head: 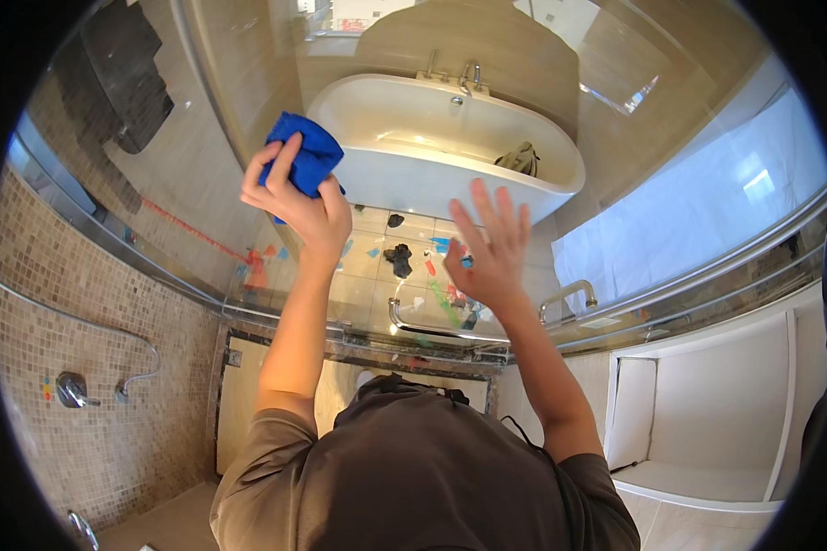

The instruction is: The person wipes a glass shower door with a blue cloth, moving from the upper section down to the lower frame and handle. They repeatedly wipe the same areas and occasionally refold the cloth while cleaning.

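A folded blue cloth [303, 157] is gripped in my left hand [303, 206], which is raised at the upper left with its fingers spread over the cloth. Whether the cloth touches the clear glass shower panel [400, 179] in front of me, I cannot tell. My right hand [493, 248] is up on the other side, holding nothing, its fingers apart and slightly blurred. It is close to the glass, but contact is not clear. Below it a chrome door handle [448, 333] is fixed to the glass.
Beyond the glass stands a white bathtub [441, 179] with a chrome faucet [470, 74] and a dark bag [520, 160] inside. Coloured scraps and a black clump [400, 260] litter the tiled floor. A shower valve [74, 390] projects from the left mosaic wall; a white wall niche [717, 406] is at right.
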A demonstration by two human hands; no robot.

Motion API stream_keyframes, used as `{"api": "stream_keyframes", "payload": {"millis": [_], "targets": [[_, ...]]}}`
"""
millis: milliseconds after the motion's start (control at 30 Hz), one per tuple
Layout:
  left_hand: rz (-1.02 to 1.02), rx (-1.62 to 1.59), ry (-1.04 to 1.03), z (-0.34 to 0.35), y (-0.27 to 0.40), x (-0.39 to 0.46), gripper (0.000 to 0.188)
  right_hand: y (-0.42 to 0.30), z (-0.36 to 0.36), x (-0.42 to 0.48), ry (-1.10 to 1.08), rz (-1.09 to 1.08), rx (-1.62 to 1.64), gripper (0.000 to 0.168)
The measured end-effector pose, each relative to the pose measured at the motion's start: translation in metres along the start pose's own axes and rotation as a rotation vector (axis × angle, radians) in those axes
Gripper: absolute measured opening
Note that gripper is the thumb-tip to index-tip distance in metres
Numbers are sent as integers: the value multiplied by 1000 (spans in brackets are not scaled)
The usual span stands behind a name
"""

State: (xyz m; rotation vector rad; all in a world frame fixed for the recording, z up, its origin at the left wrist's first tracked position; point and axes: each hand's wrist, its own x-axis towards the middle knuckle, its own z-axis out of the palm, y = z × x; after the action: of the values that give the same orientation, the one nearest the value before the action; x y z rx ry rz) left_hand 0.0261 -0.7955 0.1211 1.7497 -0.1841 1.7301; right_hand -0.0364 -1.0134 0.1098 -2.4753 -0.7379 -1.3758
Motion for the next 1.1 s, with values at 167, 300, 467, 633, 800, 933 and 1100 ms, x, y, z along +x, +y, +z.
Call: {"api": "stream_keyframes", "payload": {"millis": [167,300,467,633,800,933,1100], "targets": [[-16,-93,4,9,16,-32,51,49,-36,2,143,82,-168,55],[15,-151,-135,11,35,-101,50,47,-36,-18,59,59,-141,55],[63,-95,-87,24,64,-38,49,50,-33,-42,-29,27,-157,57],[115,-109,-39,36,86,-10,47,73,-71,-22,139,47,-174,58],[309,-108,-208,38,81,-92,41,99,-82,-28,184,159,-198,57],[328,-148,-253,34,83,-112,41,90,-73,-42,107,184,-119,55],[181,-170,-157,43,110,-39,43,97,-61,-54,160,195,-154,57]]}}
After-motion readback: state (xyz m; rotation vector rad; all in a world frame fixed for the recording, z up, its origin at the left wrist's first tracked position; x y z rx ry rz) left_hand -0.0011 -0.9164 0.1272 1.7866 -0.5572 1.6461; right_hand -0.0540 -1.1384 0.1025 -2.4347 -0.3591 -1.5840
